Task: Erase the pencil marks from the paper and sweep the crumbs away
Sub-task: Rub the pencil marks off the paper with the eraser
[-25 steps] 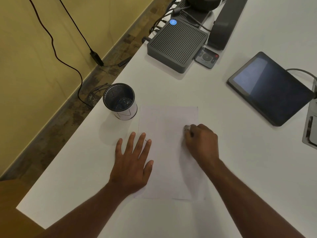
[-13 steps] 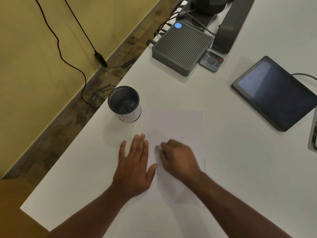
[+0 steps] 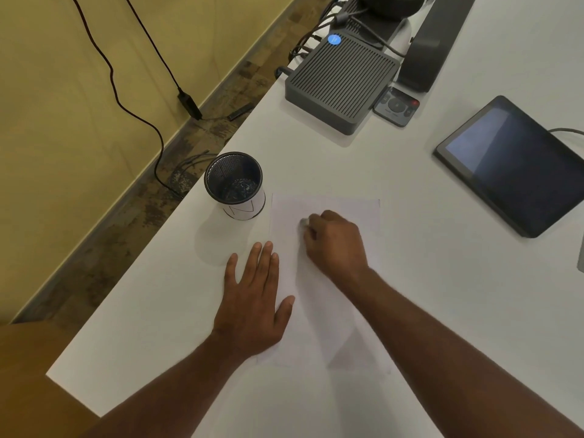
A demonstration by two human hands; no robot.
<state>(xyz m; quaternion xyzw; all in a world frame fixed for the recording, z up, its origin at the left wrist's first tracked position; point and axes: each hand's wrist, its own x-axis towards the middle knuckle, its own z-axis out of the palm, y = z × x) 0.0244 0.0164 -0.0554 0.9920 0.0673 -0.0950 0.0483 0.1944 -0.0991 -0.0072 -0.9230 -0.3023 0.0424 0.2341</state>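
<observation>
- Erasing step is running: your right hand (image 3: pixel 335 240) is pinching a pale eraser (image 3: pixel 304 223) in curled fingers and pressing it onto the upper left part of the paper (image 3: pixel 319 311).
- Your left hand (image 3: pixel 254 298) is lying flat with its grip spread, pinning the paper's left edge to the table (image 3: pixel 442 295).
- Pencil marks and crumbs are too faint to confirm.
- Next move is likely needing short strokes, then sweeping clear of the mesh cup (image 3: pixel 234 184).

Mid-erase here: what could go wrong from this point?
The left hand pins only the paper's left edge, so hard strokes from the right hand with the eraser may wrinkle its free side. The cup stands close to the paper's corner; sweeping crumbs that way could knock it off the table.
</observation>
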